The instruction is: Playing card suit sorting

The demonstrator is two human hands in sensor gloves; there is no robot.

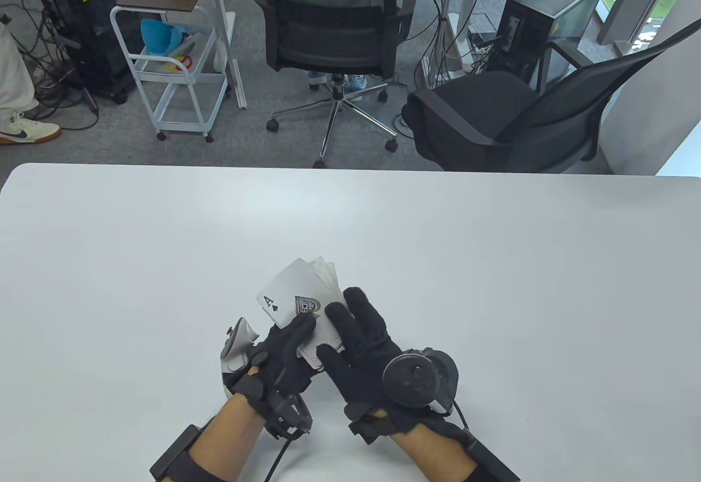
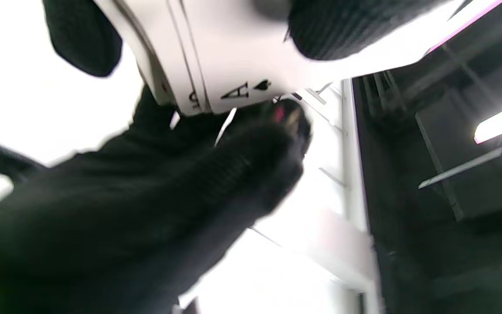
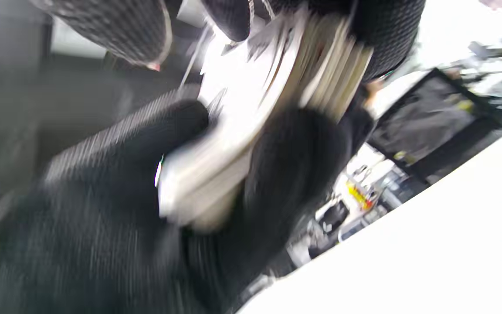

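Centrally, near the front edge of the white table (image 1: 164,241), we see both gloved hands meeting on a face-up deck of cards (image 1: 323,334) held just above the surface. Our left hand (image 1: 279,361) pinches the ace of spades (image 1: 293,296), its thumb lying across the card's face. Our right hand (image 1: 367,356) cups the deck from the right, fingers curled along its edge; the right wrist view, though blurred, shows the stacked card edges (image 3: 320,69).
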